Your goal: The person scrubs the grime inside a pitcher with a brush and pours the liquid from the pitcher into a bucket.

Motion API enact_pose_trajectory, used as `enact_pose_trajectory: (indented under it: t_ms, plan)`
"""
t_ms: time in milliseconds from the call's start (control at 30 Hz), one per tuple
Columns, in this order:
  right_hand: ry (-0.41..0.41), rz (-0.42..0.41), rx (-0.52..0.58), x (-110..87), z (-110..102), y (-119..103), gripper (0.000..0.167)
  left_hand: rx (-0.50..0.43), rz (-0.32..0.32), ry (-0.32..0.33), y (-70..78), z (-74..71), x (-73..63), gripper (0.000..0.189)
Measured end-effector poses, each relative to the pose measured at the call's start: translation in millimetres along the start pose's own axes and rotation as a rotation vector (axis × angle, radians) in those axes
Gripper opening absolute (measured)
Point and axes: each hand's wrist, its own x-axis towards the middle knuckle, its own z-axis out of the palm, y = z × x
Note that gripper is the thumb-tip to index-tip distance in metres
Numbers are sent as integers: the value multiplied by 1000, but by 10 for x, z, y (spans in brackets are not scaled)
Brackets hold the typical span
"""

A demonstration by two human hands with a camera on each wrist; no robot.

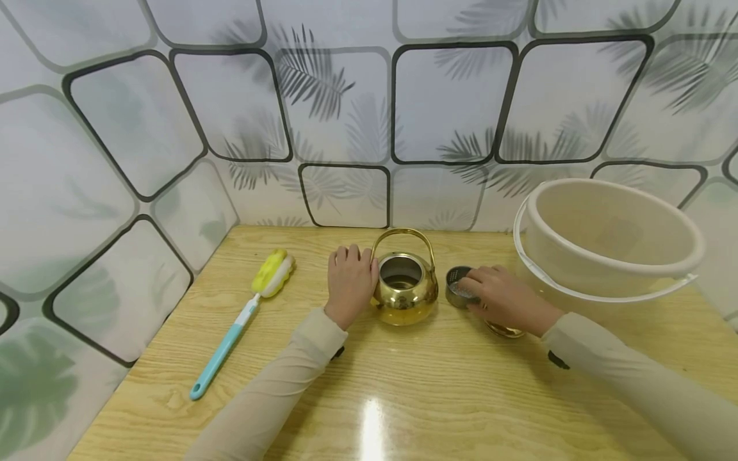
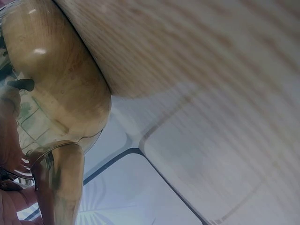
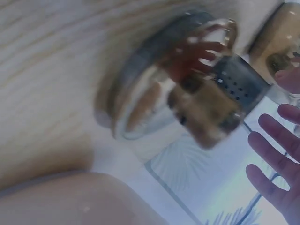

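Observation:
A shiny gold kettle stands lidless on the table, its arched handle raised. My left hand holds it at its left side, and the left wrist view shows fingers by the gold spout. Right of the kettle sits a small grey metal strainer with holes in its wall. Over its right edge reaches my right hand, whose fingers look spread and extended in the right wrist view. Partly hidden under that hand lies the gold kettle lid, its knob showing in the right wrist view.
At the left lies a brush with a blue handle and a yellow and white sponge head. A large cream bucket with a white bail stands at the back right. Patterned wall panels border the wooden table behind and at the sides.

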Motion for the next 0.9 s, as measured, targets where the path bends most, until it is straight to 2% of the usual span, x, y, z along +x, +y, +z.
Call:
enact_pose_trajectory:
  t_ms: [333, 667, 900]
  plan:
    - [0, 46, -71, 104, -176, -22, 39, 2, -1, -6, -5, -20, 6, 25]
    - [20, 85, -1, 214, -327, -43, 43, -2, 2, -9, -1, -12, 12, 23]
    - [3, 118, 30, 320, -417, -94, 41, -8, -1, -18, 3, -11, 9, 23]
